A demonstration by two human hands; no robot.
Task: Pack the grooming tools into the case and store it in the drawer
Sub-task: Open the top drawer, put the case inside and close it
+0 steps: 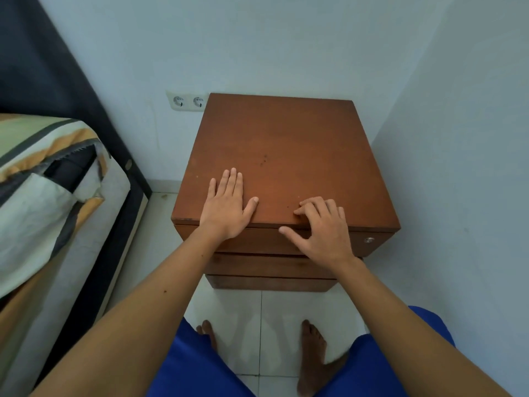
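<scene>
A brown wooden nightstand (286,144) stands against the wall, its top bare. Its drawers (257,242) all look pushed in; the top one has a small round lock at its right end. My left hand (229,204) lies flat on the top near the front edge, fingers straight. My right hand (323,227) rests at the front edge with fingers loosely curled on the top and the thumb stretched out over the top drawer's front. Neither hand holds anything. No case or grooming tools are in view.
A bed (48,202) with a striped cover stands close on the left, with a dark headboard behind it. A double wall socket (187,102) sits left of the nightstand. A wall runs close on the right. My bare feet stand on white floor tiles (237,319).
</scene>
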